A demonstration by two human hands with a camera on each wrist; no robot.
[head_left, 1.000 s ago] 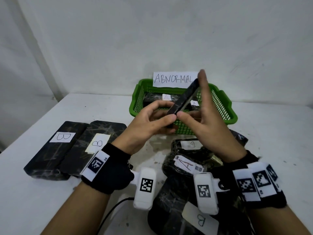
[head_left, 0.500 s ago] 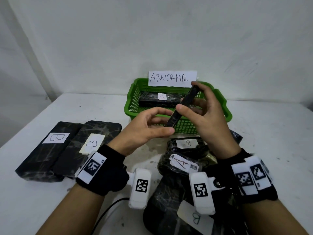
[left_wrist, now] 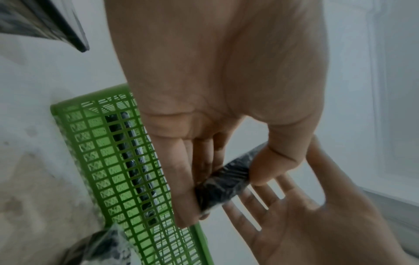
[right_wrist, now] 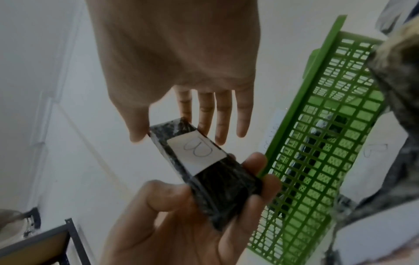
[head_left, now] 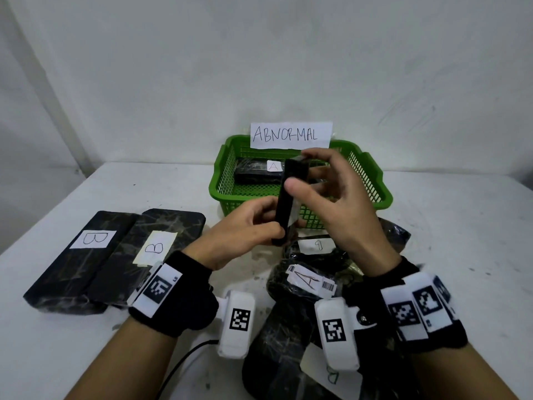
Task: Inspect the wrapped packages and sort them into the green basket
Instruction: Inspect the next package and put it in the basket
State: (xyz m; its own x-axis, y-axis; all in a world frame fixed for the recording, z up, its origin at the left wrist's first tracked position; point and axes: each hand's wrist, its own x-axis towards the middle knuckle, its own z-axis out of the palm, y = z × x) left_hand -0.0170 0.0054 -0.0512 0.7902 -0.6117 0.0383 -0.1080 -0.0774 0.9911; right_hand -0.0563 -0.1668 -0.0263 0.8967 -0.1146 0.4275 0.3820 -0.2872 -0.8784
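Note:
A slim black wrapped package (head_left: pixel 289 203) stands almost upright, edge-on, in front of the green basket (head_left: pixel 372 180). My left hand (head_left: pixel 268 219) grips its lower end between thumb and fingers. My right hand (head_left: pixel 301 171) pinches its upper end with thumb and index finger, the other fingers straight. The right wrist view shows a white label marked B on the package (right_wrist: pixel 217 172). The left wrist view shows its lower end (left_wrist: pixel 226 181) in my left fingers (left_wrist: pixel 188 188). Inside the basket lies a black package labelled A (head_left: pixel 253 171).
A paper sign reading ABNORMAL (head_left: pixel 291 135) stands on the basket's far rim. Two flat black packages marked B (head_left: pixel 83 255) (head_left: pixel 150 249) lie side by side at the left. A pile of wrapped packages (head_left: pixel 308 280) sits under my wrists. A wall stands behind the table.
The held package has swung from a slant to nearly upright. My right thumb now lies on its upper face and my left hand has closed on its lower end.

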